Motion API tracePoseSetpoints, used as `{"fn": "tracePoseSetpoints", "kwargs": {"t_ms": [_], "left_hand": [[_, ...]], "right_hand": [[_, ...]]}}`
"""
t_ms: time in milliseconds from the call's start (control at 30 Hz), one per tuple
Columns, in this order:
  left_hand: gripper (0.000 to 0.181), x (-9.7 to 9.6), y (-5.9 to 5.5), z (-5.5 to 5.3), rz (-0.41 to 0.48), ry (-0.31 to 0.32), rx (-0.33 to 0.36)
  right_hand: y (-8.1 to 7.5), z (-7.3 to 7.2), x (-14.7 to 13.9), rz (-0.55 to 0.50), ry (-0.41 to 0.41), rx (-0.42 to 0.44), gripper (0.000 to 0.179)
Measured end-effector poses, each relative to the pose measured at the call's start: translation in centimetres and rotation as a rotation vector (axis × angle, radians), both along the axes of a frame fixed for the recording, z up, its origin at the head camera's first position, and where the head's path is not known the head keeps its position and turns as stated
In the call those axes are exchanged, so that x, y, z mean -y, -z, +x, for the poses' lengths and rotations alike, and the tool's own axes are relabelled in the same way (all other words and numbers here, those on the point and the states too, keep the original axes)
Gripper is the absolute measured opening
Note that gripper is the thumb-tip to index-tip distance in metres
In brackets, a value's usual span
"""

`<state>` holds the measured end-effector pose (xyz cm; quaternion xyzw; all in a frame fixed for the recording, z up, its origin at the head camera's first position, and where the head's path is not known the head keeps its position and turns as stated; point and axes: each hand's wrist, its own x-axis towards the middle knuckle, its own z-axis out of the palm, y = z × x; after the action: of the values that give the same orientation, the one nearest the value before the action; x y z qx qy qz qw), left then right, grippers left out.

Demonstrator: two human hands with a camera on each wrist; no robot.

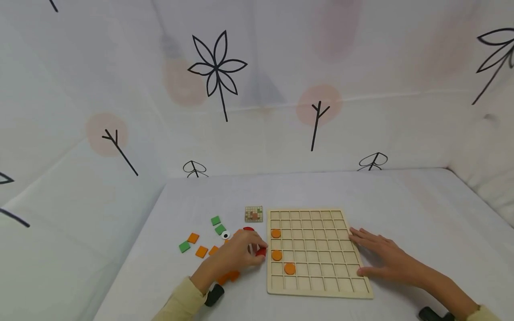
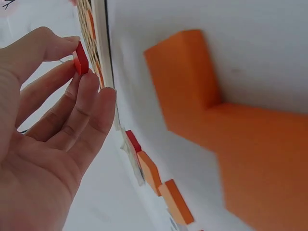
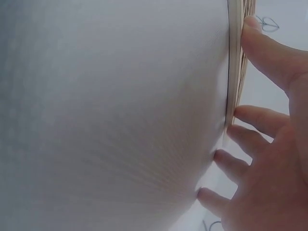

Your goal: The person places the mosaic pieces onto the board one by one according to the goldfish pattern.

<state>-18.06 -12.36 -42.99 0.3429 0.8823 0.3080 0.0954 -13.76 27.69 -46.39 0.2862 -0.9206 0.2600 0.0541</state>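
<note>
My left hand (image 1: 237, 250) pinches a small red piece (image 2: 81, 60) between thumb and fingers, just off the left edge of a pale wooden grid board (image 1: 320, 244). Three orange discs lie in cells on the board's left side: an upper disc (image 1: 275, 233), a middle disc (image 1: 276, 255) and a lower disc (image 1: 290, 268). Along the board's right edge rests my right hand (image 1: 387, 258), its fingers spread and holding no loose piece. In the right wrist view the thumb and some fingertips touch the board's rim (image 3: 234, 62).
Green squares (image 1: 184, 246) and orange squares (image 1: 201, 252) lie scattered left of the board, beside a white disc with a black dot (image 1: 225, 235). A small patterned grid card (image 1: 254, 214) lies near the board's far left corner. Larger orange pieces (image 2: 260, 159) sit below my left wrist.
</note>
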Motion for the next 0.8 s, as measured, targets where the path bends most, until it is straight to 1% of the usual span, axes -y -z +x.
{"fn": "tracePoseSetpoints", "kwargs": {"t_ms": [167, 233, 300, 433, 533, 633, 733, 800], "left_hand": [[0.022, -0.8, -0.4, -0.8, 0.009, 0.038, -0.043], [0.021, -1.1, -0.5, -1.2, 0.018, 0.053, -0.053], [0.021, -1.5, -0.6, -1.5, 0.029, 0.062, -0.057], [0.023, -2.2, -0.8, -2.1, 0.041, 0.082, -0.090], [0.024, -2.9, -1.0, -2.5, 0.032, 0.084, -0.105], [0.024, -3.6, -1.0, -2.8, 0.024, 0.070, -0.089], [0.023, -4.4, -0.6, -3.2, 0.029, 0.067, -0.089], [0.022, -4.8, -0.4, -3.5, 0.022, 0.063, -0.103]], "right_hand": [[-0.1, 0.0, 0.1, 0.020, -0.001, -0.011, 0.074], [-0.1, 0.0, 0.1, 0.047, 0.002, -0.018, 0.075], [-0.2, -0.1, 0.2, 0.075, 0.002, -0.040, 0.076], [-0.3, -0.4, 0.1, 0.110, -0.016, -0.070, 0.077], [-0.3, -0.5, -0.1, 0.107, -0.028, -0.053, 0.080], [-0.3, -0.7, -0.4, 0.085, -0.036, -0.032, 0.082], [-0.2, -0.8, -0.5, 0.057, -0.051, -0.028, 0.083], [-0.1, -0.9, -0.6, 0.041, -0.057, -0.020, 0.083]]}}
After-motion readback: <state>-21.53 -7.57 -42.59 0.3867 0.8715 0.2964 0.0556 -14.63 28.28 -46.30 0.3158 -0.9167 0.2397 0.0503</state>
